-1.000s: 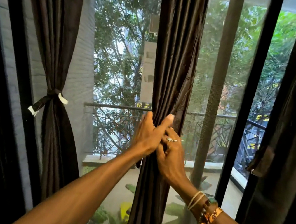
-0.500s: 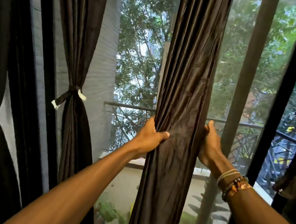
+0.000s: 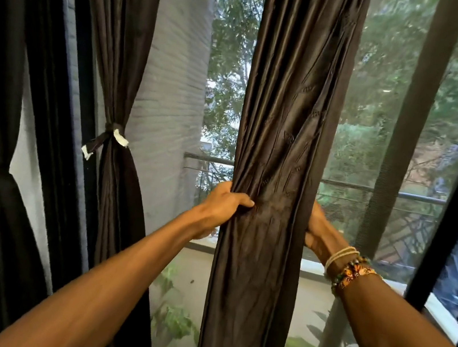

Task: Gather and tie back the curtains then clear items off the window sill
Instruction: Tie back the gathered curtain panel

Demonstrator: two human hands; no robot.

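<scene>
Middle curtain (image 3: 284, 122): dark brown, hanging loose and untied.
Left hand (image 3: 223, 202): fingers curled, gripping the middle curtain's left edge.
Right hand (image 3: 316, 232): clasping its right edge, fingers hidden behind.
Tied curtain (image 3: 109, 184): left of it.

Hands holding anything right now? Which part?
Both hold the middle curtain, level with each other: the left hand grips its left edge, the right hand its right edge, its fingers hidden behind the fabric.
</scene>
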